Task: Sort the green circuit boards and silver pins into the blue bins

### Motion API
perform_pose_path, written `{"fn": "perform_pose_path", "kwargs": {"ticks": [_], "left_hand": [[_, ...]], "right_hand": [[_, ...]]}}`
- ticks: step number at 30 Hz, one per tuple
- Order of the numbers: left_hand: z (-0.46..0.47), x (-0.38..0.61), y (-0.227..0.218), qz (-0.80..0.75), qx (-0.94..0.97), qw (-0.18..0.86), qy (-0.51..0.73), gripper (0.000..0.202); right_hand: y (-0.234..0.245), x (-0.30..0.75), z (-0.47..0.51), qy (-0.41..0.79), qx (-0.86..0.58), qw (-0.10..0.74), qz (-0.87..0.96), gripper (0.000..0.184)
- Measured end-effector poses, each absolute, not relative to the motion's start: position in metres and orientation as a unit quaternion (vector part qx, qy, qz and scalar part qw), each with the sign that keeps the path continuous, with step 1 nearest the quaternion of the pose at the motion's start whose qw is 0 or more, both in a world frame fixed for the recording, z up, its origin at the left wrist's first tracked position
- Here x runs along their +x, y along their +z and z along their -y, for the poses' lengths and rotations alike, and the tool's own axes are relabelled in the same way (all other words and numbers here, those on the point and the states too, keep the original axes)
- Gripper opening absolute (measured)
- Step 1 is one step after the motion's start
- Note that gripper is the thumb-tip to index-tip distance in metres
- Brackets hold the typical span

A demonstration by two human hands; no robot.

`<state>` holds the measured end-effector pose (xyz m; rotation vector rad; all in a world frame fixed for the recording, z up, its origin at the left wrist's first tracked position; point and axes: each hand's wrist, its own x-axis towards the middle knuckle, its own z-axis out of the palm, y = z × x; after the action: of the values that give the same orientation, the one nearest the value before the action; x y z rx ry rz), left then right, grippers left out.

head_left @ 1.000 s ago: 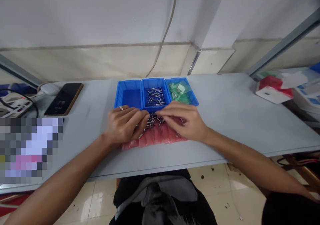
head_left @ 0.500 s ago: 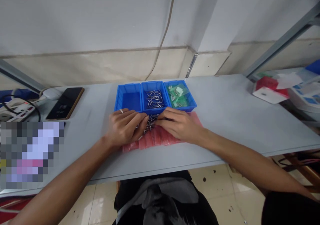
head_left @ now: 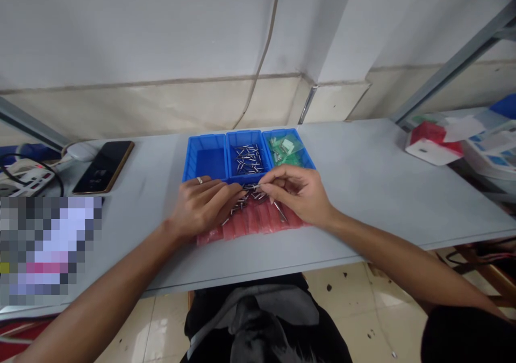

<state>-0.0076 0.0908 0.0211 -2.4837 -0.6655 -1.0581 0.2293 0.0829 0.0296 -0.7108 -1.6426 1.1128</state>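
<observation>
A red plastic sheet lies on the grey table with several small metal pins heaped on its far part. My left hand, a ring on one finger, rests on the sheet's left part with fingers curled toward the pile. My right hand is raised a little over the sheet, its fingertips pinched on a metal pin. Behind the sheet stand three blue bins: an empty left bin, a middle bin with pins and a right bin with green packets.
A dark phone and a white mouse lie at the table's far left, beside a power strip with cables. A red and white box and papers sit at the far right. A metal frame post slants at right.
My right hand has lifted off the sheet and pinched a pin from the pile. My left hand stays put on the sheet's left.
</observation>
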Motion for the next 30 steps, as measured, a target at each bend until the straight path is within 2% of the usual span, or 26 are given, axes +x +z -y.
{"fn": "perform_pose_path", "kwargs": {"ticks": [8, 13, 18, 23, 28, 30], "left_hand": [[-0.092, -0.009, 0.02, 0.22, -0.878, 0.198, -0.377, 0.011], [-0.093, -0.009, 0.02, 0.223, -0.868, 0.202, -0.394, 0.015], [-0.092, -0.008, 0.021, 0.218, -0.873, 0.203, -0.386, 0.01], [-0.089, -0.008, 0.019, 0.259, -0.836, 0.209, -0.437, 0.026], [-0.09, -0.009, 0.019, 0.268, -0.854, 0.198, -0.399, 0.021], [-0.09, -0.01, 0.02, 0.269, -0.858, 0.196, -0.39, 0.02]], "right_hand": [[0.03, 0.228, -0.083, 0.491, -0.288, 0.511, 0.644, 0.01], [0.031, 0.228, -0.08, 0.474, -0.302, 0.509, 0.652, 0.01], [0.032, 0.229, -0.078, 0.451, -0.311, 0.507, 0.665, 0.01], [0.028, 0.23, -0.086, 0.432, -0.36, 0.528, 0.636, 0.009], [0.029, 0.234, -0.095, 0.484, -0.308, 0.517, 0.635, 0.033], [0.03, 0.235, -0.094, 0.437, -0.306, 0.482, 0.696, 0.032]]}}
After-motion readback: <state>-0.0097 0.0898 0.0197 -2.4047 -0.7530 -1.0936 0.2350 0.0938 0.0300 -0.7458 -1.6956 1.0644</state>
